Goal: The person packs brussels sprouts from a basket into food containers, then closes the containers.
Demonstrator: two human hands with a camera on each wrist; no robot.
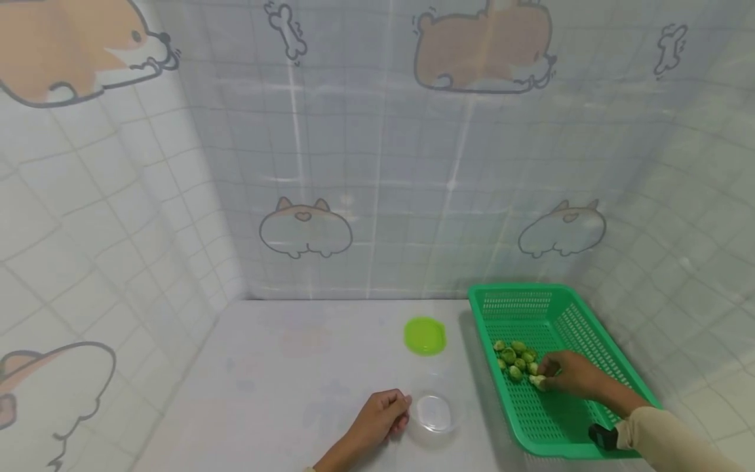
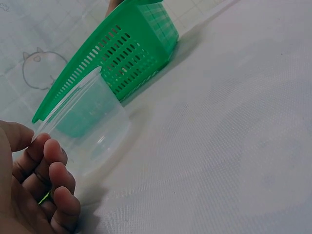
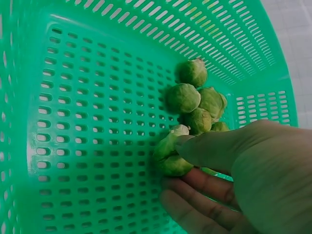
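Note:
In the head view a clear round bowl (image 1: pixel 433 413) stands on the table, and the left hand (image 1: pixel 382 414) pinches its left rim. The left wrist view shows the thumb and forefinger of the left hand (image 2: pixel 41 170) on the edge of the bowl (image 2: pixel 95 126). Inside the green basket (image 1: pixel 512 413), at the right, the right hand (image 1: pixel 569 375) holds a small green sprout (image 1: pixel 538 381) between thumb and fingers. Up close in the right wrist view, the right hand (image 3: pixel 229 170) has this sprout (image 3: pixel 170 156) beside several others (image 3: pixel 184 98).
A lime green lid (image 1: pixel 425 335) lies on the white table (image 1: pixel 283 380) behind the bowl. Patterned curtain walls (image 1: pixel 377 164) stand at the back and both sides. The basket (image 2: pixel 131 53) is just beyond the bowl in the left wrist view.

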